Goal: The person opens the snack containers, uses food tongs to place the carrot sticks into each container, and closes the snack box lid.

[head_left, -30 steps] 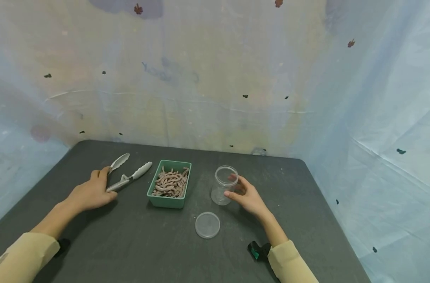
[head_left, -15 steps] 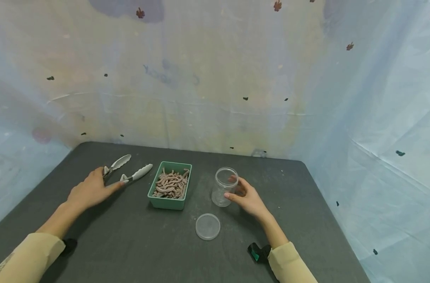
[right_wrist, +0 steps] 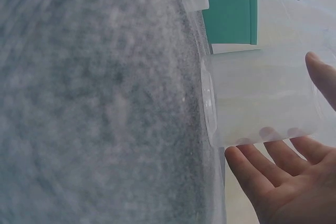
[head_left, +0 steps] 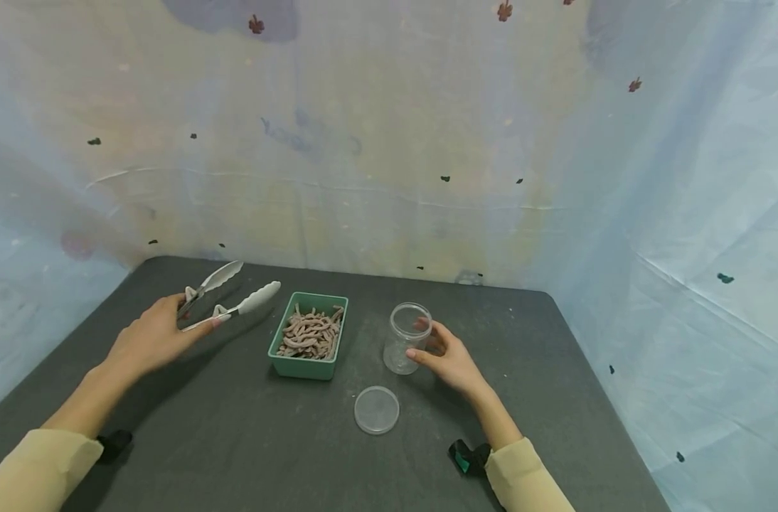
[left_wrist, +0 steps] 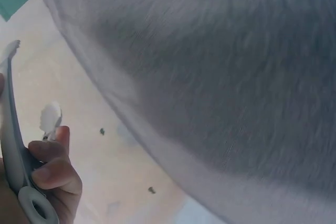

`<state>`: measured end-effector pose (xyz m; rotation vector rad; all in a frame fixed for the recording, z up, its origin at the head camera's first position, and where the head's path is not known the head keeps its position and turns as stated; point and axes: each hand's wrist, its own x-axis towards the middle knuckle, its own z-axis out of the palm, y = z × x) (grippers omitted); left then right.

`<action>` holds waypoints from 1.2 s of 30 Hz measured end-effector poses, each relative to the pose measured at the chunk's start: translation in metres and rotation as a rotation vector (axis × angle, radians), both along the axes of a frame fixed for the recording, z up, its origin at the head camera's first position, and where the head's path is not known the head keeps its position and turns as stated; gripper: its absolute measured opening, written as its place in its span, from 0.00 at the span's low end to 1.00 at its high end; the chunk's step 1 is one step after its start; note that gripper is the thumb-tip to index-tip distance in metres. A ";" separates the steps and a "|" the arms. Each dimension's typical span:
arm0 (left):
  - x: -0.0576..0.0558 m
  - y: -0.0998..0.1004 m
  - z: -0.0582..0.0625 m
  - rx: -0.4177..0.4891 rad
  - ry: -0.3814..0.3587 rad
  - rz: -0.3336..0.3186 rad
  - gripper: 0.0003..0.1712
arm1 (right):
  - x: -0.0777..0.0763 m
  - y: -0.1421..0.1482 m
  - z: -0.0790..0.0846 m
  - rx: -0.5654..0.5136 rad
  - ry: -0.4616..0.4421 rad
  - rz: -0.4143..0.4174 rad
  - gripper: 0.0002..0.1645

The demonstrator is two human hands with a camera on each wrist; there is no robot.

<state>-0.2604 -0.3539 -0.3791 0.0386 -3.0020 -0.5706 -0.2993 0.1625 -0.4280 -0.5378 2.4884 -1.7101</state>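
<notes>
In the head view, my left hand [head_left: 147, 340] holds metal tongs [head_left: 258, 299] with pale scalloped tips, which are spread apart and raised off the table. The left wrist view shows fingers around the tongs [left_wrist: 12, 129] and a ring at the handle's end. To their right stands a green rectangular box [head_left: 303, 368] full of brownish, worm-like pieces [head_left: 308, 333]. My right hand [head_left: 451, 361] is curved around an uncapped clear jar [head_left: 398, 358] standing upright. Fingertips touch its side in the right wrist view, with the thumb opposite. In front lies a clear round lid [head_left: 376, 410].
Everything rests on a dark table [head_left: 286, 455]. A pale plastic sheet [head_left: 363, 142] hangs behind it and along the sides. The green box sits between my two hands, left of the jar.
My left hand has shifted its grip on the tongs, and their tips have lifted up from the table. The right hand, jar, lid and box stay in place.
</notes>
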 end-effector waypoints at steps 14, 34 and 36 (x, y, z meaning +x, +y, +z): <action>0.013 0.018 0.051 -0.108 0.049 -0.204 0.59 | 0.000 0.000 0.001 0.012 -0.001 -0.002 0.43; 0.012 0.053 0.089 -0.287 -0.009 -0.450 0.58 | -0.001 0.001 0.001 0.002 -0.015 0.000 0.43; 0.009 0.055 0.092 -0.300 -0.022 -0.465 0.58 | -0.001 0.001 0.001 0.005 -0.015 -0.004 0.43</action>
